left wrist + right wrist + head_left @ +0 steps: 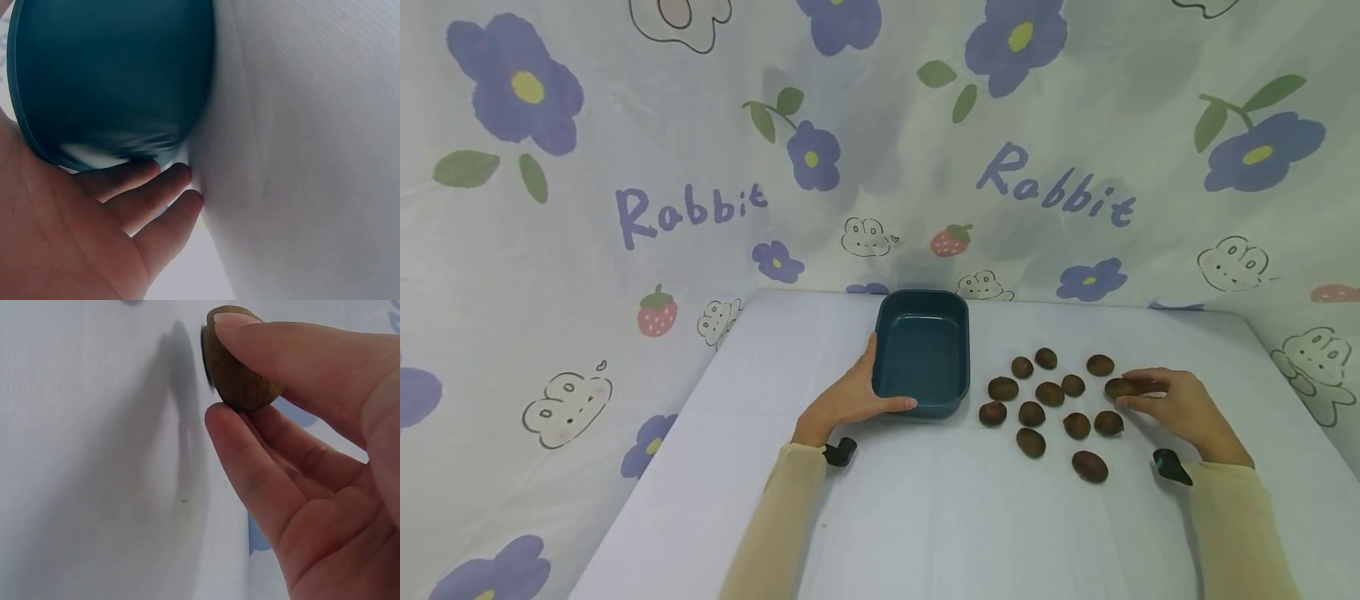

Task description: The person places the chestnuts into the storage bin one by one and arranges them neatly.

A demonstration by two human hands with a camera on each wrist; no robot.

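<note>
A dark teal rectangular dish (922,358) stands on the table with nothing in it. My left hand (852,393) rests against its near left corner, thumb stretched along the near rim and fingers along the left side. In the left wrist view the extended fingers (153,203) lie against the dish's outer wall (119,75). At the right, my right hand (1180,414) pinches a brown chestnut (240,372) between thumb and fingertips, close above the tabletop. Several loose chestnuts (1049,393) lie scattered between the dish and that hand.
White cloth covers the table (985,533). A printed curtain (887,167) with flowers and rabbits hangs behind it and at the sides. One chestnut (1089,467) lies nearest the front, and another (1100,365) lies just beyond the right hand. Black wrist-worn devices (1171,467) sit by both sleeves.
</note>
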